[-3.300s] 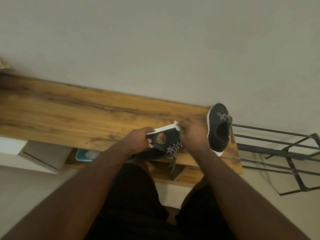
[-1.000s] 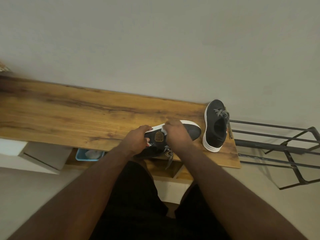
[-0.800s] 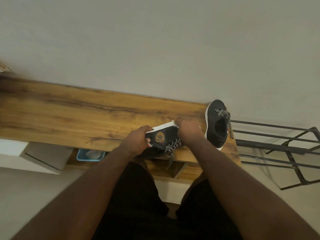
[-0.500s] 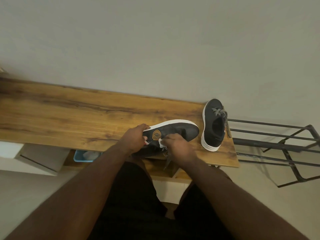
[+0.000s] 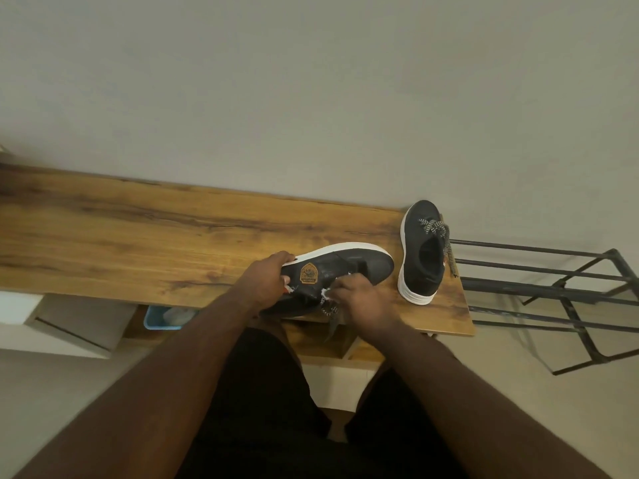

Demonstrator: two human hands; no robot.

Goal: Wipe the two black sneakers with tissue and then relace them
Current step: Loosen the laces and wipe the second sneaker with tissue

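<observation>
A black sneaker with a white sole and an orange badge lies tipped on its side at the front edge of the wooden table. My left hand grips its heel end. My right hand presses a small white tissue against the sneaker's side near the laces; most of the tissue is hidden under my fingers. A black-and-white lace hangs down below that hand. The second black sneaker stands upright at the table's right end, its lace trailing over the edge.
A black metal rack stands right of the table. Under the table sits a blue tub and a white box to the left. A plain wall rises behind.
My right hand has slid with the tissue from the sneaker's toe and sole edge back toward me, to the side near the laces. The left hand keeps its hold on the heel.
</observation>
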